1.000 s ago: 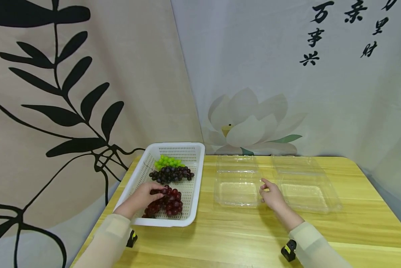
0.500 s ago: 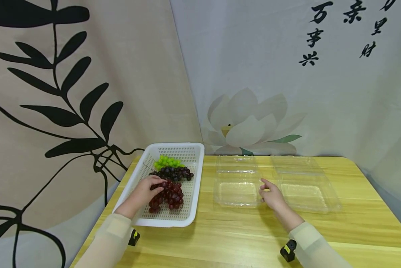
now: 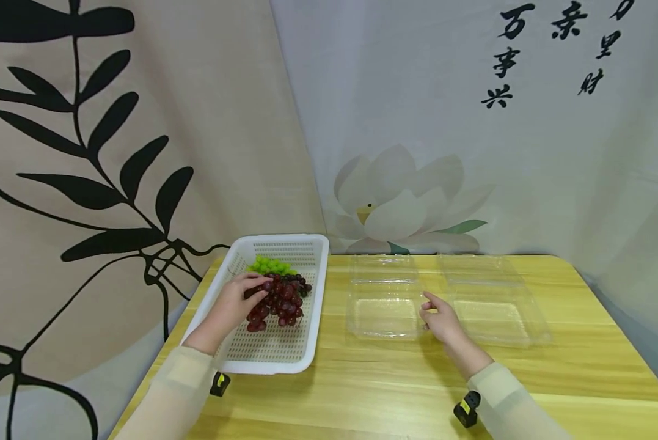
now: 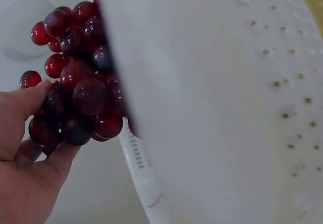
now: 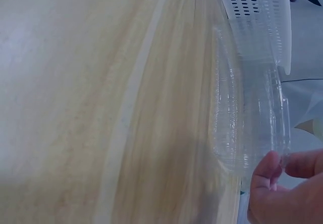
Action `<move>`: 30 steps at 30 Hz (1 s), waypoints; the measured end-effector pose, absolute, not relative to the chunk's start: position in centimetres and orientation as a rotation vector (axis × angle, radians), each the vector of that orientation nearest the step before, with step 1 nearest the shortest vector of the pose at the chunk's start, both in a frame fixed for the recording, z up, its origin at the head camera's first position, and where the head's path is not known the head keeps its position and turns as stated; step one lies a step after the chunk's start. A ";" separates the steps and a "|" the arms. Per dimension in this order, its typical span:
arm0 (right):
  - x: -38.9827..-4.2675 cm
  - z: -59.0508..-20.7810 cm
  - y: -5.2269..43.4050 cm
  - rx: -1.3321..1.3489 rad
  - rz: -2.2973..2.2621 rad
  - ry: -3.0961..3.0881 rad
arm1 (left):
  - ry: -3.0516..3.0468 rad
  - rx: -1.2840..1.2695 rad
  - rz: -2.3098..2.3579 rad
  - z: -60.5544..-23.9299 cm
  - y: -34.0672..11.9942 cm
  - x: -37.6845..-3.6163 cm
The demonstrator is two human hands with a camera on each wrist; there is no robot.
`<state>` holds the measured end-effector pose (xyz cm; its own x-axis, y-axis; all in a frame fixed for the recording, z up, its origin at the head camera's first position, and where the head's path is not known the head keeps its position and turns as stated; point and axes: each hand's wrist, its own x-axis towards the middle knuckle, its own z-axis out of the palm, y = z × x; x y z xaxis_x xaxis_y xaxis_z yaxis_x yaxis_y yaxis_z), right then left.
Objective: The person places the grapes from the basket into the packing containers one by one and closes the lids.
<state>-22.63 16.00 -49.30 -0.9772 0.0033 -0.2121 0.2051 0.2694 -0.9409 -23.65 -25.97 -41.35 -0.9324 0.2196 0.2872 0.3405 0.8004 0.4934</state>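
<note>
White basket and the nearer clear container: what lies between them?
Head view: only bare wooden table lies between white basket and clear container.

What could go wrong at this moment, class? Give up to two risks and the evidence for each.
1. The left hand grips the red grape bunch from one side only, so loose grapes may drop off into the white basket.
2. The right hand pinches just the rim of the clear plastic box; the light box could slide or tip on the table.
</note>
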 end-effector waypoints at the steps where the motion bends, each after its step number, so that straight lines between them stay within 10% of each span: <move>1: -22.6 -49.3 16.0 0.196 -1.792 2.366 | -2.762 -0.435 -0.828 -41.1 -25.8 -23.7; 30: -22.5 -49.2 16.0 0.232 -1.788 2.382 | -2.606 -0.447 -0.878 -37.5 -20.7 -25.7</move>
<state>-22.53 16.01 -49.22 -0.9761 0.0312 -0.2149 0.2150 0.2761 -0.9368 -25.73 -20.72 -37.47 -0.8876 0.1811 0.4235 0.4005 0.7575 0.5155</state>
